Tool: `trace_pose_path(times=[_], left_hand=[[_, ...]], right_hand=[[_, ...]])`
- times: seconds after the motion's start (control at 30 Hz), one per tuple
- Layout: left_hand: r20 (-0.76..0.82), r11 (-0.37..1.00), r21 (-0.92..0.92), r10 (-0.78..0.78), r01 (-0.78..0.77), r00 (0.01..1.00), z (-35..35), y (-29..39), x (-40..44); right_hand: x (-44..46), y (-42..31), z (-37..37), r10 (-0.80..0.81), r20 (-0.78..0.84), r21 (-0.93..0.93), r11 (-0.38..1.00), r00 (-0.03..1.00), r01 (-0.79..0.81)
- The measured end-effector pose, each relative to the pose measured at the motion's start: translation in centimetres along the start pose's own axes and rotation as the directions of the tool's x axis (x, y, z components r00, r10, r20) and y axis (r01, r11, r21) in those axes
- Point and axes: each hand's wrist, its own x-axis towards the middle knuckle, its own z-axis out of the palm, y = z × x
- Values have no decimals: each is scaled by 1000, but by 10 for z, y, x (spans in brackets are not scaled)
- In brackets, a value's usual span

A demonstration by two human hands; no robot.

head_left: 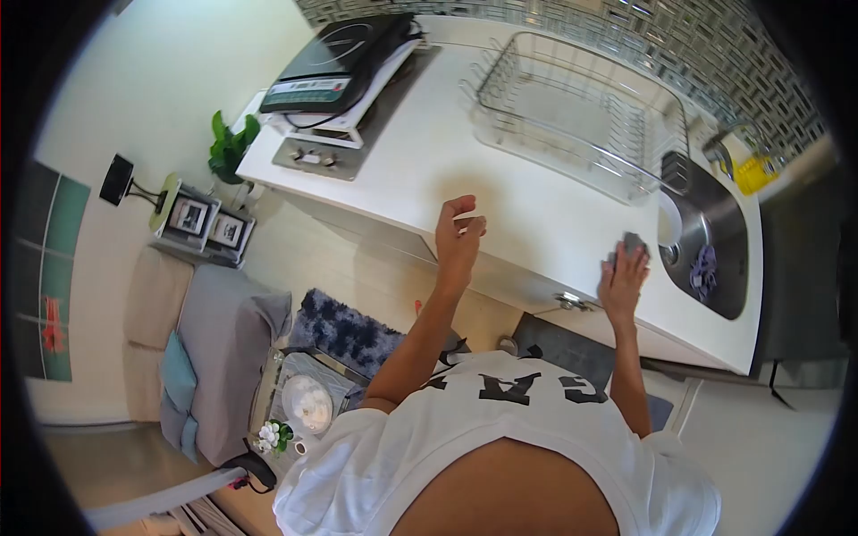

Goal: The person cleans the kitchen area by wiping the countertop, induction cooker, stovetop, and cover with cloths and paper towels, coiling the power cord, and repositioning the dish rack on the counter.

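My right hand [624, 279] presses down on a small grey cloth or sponge [635, 240] on the white countertop [545, 205], just left of the sink. Only its far end and a little of its left side show past my fingers, so I cannot tell which it is. My left hand [458, 234] hovers near the counter's front edge, its fingers loosely bent and apart. Nothing is in it.
A wire dish rack [581, 147] stands at the back of the counter. The steel sink [724, 228] at right holds a purple cloth [704, 272]; a yellow bottle [756, 174] stands behind it. An induction cooker [344, 54] sits on a white stand at left.
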Motion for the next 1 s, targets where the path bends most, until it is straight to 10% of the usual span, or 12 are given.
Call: trace_pose_path(times=[0.3, 0.53, 0.7, 0.87, 0.93, 1.0], left_hand=[[-129, 876, -462, 85, -135, 988, -183, 1, 143], [-212, 886, -449, 23, -119, 977, -325, 55, 261], [-3, 840, -540, -71, 58, 997, -345, 63, 317], [129, 804, -575, -95, 153, 987, -347, 59, 350], [96, 816, -559, -117, 151, 989, -344, 65, 355], [92, 803, -577, -115, 147, 989, -344, 65, 360]], right_hand=[[54, -279, 81, -434, 87, 265, 878, 897, 399], [88, -456, 139, -514, 130, 332, 828, 848, 452], [107, -399, 134, -210, 149, 9, 977, 966, 211], [134, -325, 141, 110, -246, -99, 986, 963, -138], [172, -346, 109, 464, 127, 727, 557, 877, -400], [222, -394, 96, 430, 23, 983, 155, 903, -99]])
